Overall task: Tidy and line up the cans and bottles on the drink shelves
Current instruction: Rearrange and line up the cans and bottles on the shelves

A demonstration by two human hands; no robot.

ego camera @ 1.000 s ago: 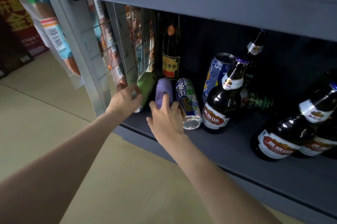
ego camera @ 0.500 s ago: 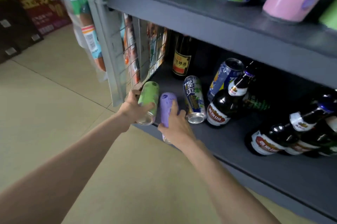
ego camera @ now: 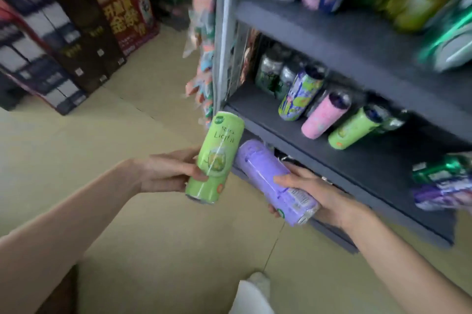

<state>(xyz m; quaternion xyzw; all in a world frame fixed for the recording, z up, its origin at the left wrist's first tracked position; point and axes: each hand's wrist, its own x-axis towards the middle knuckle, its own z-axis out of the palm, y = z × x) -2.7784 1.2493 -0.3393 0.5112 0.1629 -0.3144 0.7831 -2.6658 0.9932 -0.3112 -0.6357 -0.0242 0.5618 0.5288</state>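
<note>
Left hand (ego camera: 166,171) grips a green can (ego camera: 215,157) around its lower half, fingers curled across the front of the label, and holds it in the air in front of the left end of the middle shelf (ego camera: 332,160). This can stands nearly upright, its long axis tipped a little so the top leans up and to the right, toward the shelf's front edge, with its base pointing down at the floor (ego camera: 89,147). Right hand (ego camera: 314,193) grips a purple can (ego camera: 275,180), cupping it from below with the thumb laid over the top side; this can lies close to level, its long axis slanting from the upper left end, which sits just beside the green can, down to the lower right end near the wrist. Both forearms reach in from the bottom corners, the left rising to the right, the right rising to the left. On the middle shelf, near its front edge, a patterned can (ego camera: 298,96), a pink can (ego camera: 324,119) and another light green can (ego camera: 352,129) stand in a slanting row, blurred. More cans (ego camera: 441,183) lie at the shelf's right end. Stacked boxes (ego camera: 63,45) stand on the floor well apart to the left.
</note>
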